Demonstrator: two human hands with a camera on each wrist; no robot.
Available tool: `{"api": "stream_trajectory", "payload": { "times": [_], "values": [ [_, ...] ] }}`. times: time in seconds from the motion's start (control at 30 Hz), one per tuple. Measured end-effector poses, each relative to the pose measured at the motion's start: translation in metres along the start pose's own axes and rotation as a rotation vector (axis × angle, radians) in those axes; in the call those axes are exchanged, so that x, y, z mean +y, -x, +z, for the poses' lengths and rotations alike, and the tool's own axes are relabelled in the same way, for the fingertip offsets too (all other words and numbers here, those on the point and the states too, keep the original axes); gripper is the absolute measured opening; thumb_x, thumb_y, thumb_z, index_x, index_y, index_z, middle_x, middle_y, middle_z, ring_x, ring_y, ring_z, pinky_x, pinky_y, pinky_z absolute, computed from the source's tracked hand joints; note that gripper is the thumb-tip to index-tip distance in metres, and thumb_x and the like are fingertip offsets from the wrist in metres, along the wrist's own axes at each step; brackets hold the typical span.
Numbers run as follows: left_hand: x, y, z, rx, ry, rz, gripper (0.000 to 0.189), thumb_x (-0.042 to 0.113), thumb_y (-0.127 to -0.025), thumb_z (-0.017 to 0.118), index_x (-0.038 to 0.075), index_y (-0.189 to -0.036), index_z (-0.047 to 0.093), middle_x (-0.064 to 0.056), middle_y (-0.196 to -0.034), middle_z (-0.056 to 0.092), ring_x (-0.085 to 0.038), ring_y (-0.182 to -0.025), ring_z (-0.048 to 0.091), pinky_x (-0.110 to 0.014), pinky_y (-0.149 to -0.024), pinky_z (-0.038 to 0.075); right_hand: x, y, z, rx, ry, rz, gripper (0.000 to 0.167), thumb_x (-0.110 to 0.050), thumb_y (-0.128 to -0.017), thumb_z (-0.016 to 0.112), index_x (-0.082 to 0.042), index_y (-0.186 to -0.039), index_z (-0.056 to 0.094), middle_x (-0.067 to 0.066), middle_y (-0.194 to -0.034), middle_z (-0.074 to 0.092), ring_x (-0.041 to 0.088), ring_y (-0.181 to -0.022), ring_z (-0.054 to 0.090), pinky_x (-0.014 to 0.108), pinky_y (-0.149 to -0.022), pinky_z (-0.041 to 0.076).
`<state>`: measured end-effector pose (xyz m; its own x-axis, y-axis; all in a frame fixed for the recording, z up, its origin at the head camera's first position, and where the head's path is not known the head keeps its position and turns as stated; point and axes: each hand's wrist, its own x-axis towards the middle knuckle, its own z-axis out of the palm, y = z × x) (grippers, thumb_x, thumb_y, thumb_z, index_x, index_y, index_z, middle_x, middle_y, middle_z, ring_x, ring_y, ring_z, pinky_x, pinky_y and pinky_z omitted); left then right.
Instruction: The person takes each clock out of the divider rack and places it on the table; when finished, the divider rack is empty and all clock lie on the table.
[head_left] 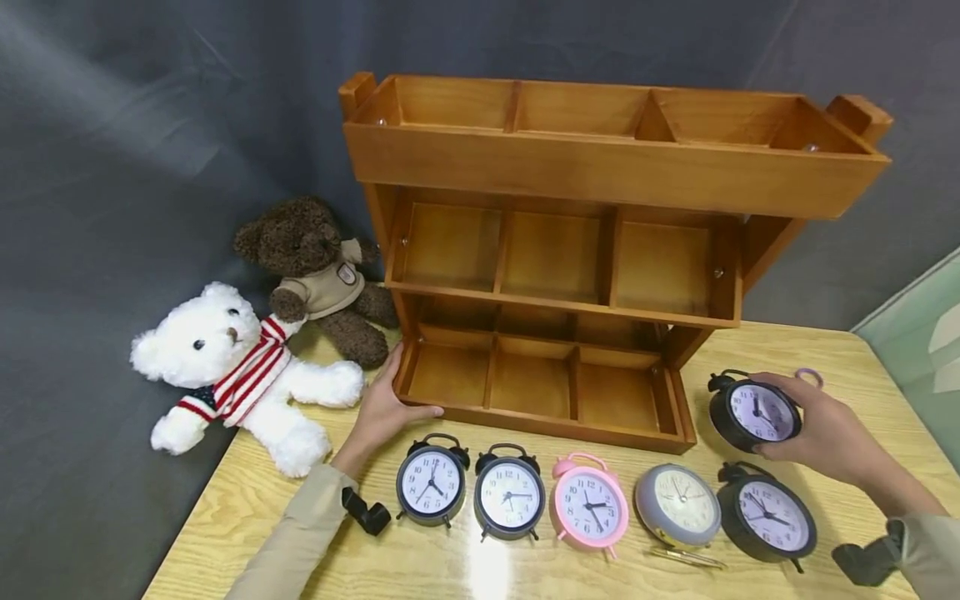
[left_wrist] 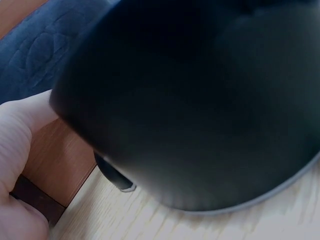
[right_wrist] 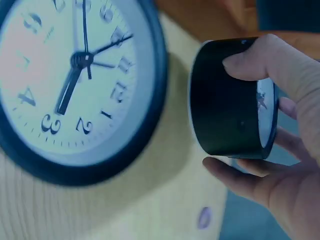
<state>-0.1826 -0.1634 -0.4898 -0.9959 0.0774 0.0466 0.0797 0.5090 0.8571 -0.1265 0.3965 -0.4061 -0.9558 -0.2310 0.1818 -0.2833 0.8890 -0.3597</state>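
Observation:
My right hand grips a black twin-bell alarm clock by its round body, thumb on one side and fingers on the other. In the right wrist view the held clock appears side-on. Below it stands another black alarm clock, its face large in the right wrist view. At the lower left corner of a wooden three-tier shelf, my left hand holds the frame, thumb along the front rail and fingers at the outer side. A dark clock body hides much of the left wrist view.
A row on the table holds two dark alarm clocks, a pink one and a grey one. White and brown teddy bears sit left of the shelf. A purple ring lies at right.

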Motion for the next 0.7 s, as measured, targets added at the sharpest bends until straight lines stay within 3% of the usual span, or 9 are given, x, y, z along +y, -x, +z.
{"api": "stream_trajectory", "payload": {
  "times": [0.07, 0.23, 0.57, 0.7],
  "values": [
    [0.001, 0.001, 0.000, 0.002, 0.000, -0.001, 0.128, 0.035, -0.059, 0.093, 0.015, -0.157, 0.013, -0.015, -0.161, 0.019, -0.039, -0.142, 0.031, -0.054, -0.114, 0.029, 0.006, -0.003, 0.008, -0.058, -0.011, 0.025, 0.092, -0.016, -0.046, 0.096, 0.000, -0.127, 0.054, 0.027, -0.104, 0.064, 0.003, -0.083, 0.056, 0.026, -0.061, 0.044],
    [0.002, 0.006, 0.001, -0.005, 0.007, -0.018, 0.127, 0.033, -0.060, 0.093, 0.015, -0.157, 0.013, -0.013, -0.161, 0.019, -0.036, -0.144, 0.029, -0.052, -0.115, 0.029, 0.011, -0.006, 0.021, -0.187, -0.035, 0.095, 0.094, -0.019, -0.051, 0.094, 0.003, -0.131, 0.049, 0.033, -0.106, 0.061, 0.040, -0.089, 0.061, 0.040, -0.066, 0.048],
    [0.002, 0.006, 0.003, -0.009, 0.028, 0.007, 0.128, 0.030, -0.060, 0.094, 0.016, -0.157, 0.012, -0.010, -0.161, 0.020, -0.033, -0.145, 0.028, -0.050, -0.117, 0.027, 0.016, -0.005, 0.023, -0.236, -0.028, 0.115, 0.095, -0.022, -0.051, 0.094, 0.002, -0.130, 0.047, 0.031, -0.101, 0.063, 0.040, -0.087, 0.061, 0.040, -0.064, 0.047],
    [0.002, 0.005, 0.003, -0.030, -0.001, 0.000, 0.129, 0.033, -0.061, 0.093, 0.017, -0.157, 0.010, -0.008, -0.163, 0.015, -0.034, -0.146, 0.025, -0.052, -0.117, 0.025, 0.014, -0.002, 0.020, -0.254, -0.036, 0.132, 0.102, -0.026, -0.056, 0.093, 0.004, -0.137, 0.039, 0.039, -0.112, 0.057, 0.055, -0.094, 0.058, 0.054, -0.067, 0.050]
  ]
}}
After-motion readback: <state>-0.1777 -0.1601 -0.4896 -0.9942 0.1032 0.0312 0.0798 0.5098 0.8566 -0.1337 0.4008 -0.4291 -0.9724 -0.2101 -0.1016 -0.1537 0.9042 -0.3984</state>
